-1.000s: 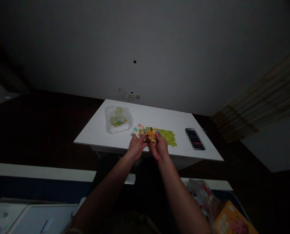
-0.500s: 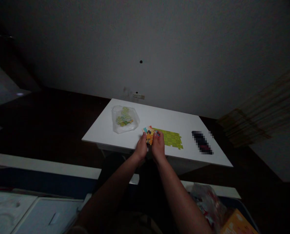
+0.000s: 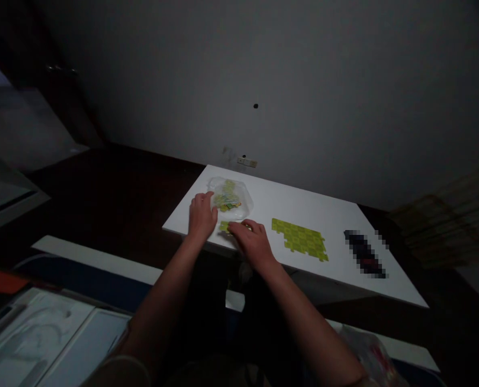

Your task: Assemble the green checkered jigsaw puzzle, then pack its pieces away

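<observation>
Now left hand (image 3: 201, 216) lowered to table, fingers loosely curled beside clear plastic bag (image 3: 231, 194); right hand (image 3: 252, 243) fingers extended over green puzzle pieces (image 3: 224, 227), pinch unclear in dim view

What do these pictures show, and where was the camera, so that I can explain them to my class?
One camera worn on a person's head took all these pictures, looking forward and down, so the arms are that person's own. On the white table lie a clear plastic bag of puzzle pieces, a joined green puzzle section and a dark pixelated object. The left hand rests at the bag's edge. The right hand reaches over a small green puzzle piece; whether it grips the piece is hard to tell.
</observation>
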### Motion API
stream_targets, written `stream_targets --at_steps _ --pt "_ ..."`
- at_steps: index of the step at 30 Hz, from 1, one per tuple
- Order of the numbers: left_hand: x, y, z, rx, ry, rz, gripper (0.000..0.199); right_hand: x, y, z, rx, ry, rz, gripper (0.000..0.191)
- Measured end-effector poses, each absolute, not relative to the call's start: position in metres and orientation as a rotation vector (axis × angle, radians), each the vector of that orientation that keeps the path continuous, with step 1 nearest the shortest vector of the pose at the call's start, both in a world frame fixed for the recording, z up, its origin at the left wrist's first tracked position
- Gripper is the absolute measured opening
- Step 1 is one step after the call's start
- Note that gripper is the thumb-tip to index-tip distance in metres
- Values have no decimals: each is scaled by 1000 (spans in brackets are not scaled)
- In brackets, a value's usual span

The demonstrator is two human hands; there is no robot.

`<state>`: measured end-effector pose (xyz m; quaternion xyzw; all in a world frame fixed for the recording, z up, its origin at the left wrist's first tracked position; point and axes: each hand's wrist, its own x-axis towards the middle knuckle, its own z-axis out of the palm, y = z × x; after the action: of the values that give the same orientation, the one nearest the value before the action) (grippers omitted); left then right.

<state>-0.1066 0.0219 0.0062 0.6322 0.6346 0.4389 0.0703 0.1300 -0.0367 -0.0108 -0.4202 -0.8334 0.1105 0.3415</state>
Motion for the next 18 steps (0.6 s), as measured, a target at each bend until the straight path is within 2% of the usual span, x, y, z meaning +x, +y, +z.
stream_targets --at_steps 6,10,14,18 --pt "-116 46 9 1783 1497 1466 34 85 43 16 -1199 -2017 421 13" --pt "-114 44 6 1723 1501 1473 33 67 67 30 -1318 -1943 486 17" --pt "-121 37 -2 1780 1575 1339 44 98 8 8 -1284 -1845 466 40" --pt "-129 29 -13 1856 1651 1226 55 139 -101 -55 -1231 -2044 591 14"
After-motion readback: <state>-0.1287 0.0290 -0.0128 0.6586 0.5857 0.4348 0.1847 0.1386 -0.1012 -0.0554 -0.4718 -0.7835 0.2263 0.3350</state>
